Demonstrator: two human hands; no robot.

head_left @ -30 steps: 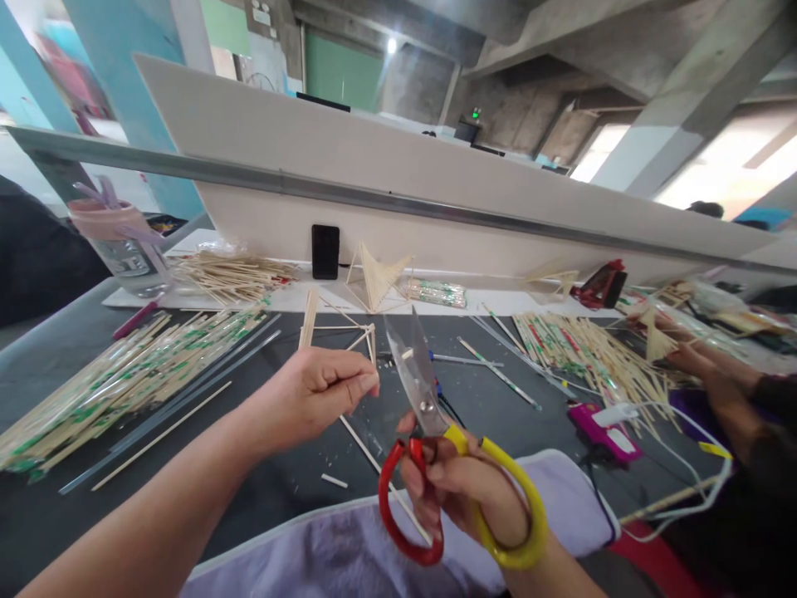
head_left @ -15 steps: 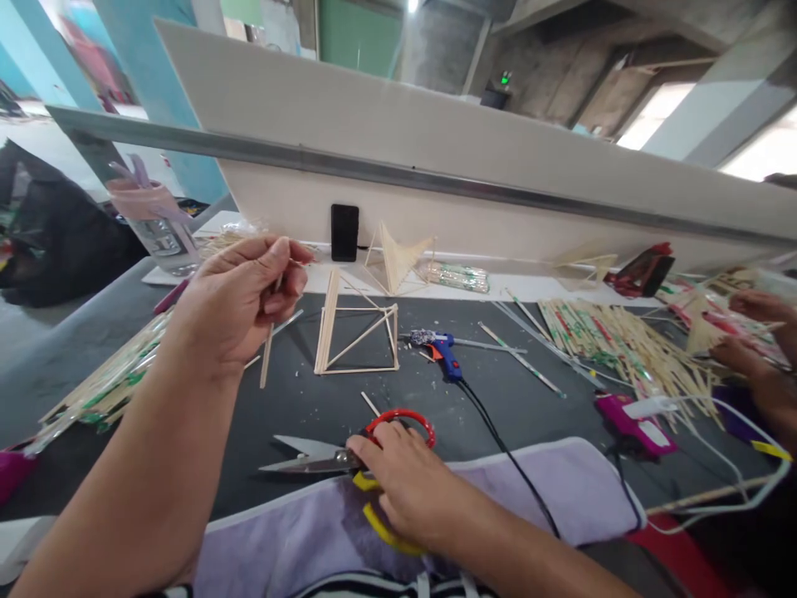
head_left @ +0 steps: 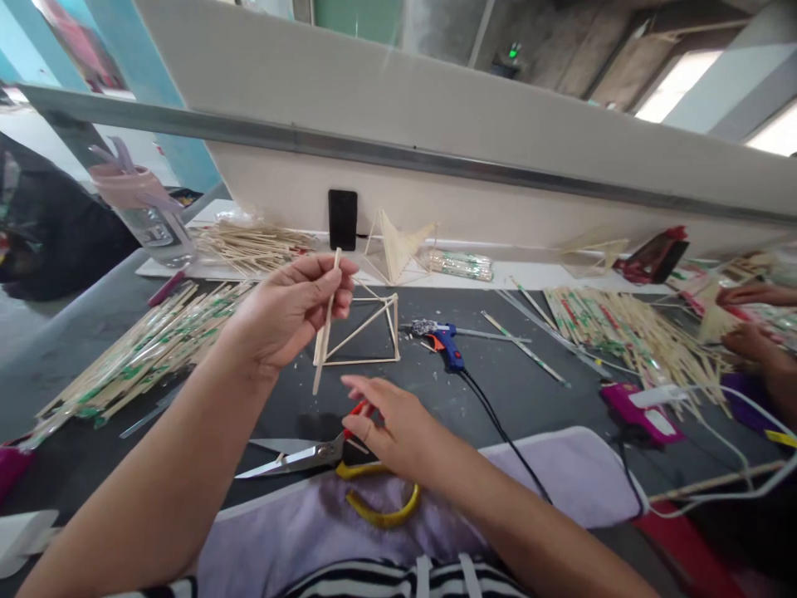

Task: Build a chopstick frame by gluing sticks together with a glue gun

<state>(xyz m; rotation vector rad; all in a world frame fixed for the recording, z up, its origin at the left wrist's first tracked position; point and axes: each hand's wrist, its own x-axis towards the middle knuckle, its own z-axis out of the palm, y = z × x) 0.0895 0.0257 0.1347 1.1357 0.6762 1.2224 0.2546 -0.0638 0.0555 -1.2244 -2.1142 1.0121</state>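
My left hand (head_left: 295, 311) pinches a thin wooden stick (head_left: 327, 328) between thumb and fingers, held upright and slightly tilted. Behind it on the dark table lies a frame of glued wooden sticks (head_left: 361, 362) with a diagonal brace. My right hand (head_left: 392, 423) is over the red handle of the large scissors, fingers apart and holding nothing; whether it touches the handle is unclear. The scissors (head_left: 311, 457) lie with blades parted and pointing left, their yellow handle on a purple cloth (head_left: 548, 469). Right of the frame rests a blue glue gun (head_left: 447, 347).
Wrapped stick bundles (head_left: 149, 349) lie at left, loose sticks (head_left: 255, 245) behind them. A phone (head_left: 342, 220) leans on the white board beside a curved stick model (head_left: 398, 245). A pink power adapter (head_left: 644, 413) with cables and another person's hands (head_left: 756, 320) are at right.
My right hand has come off the scissors' handles and lifted slightly, its fingers opening. My left hand has moved right and lower, bringing the stick into view in front of the frame.
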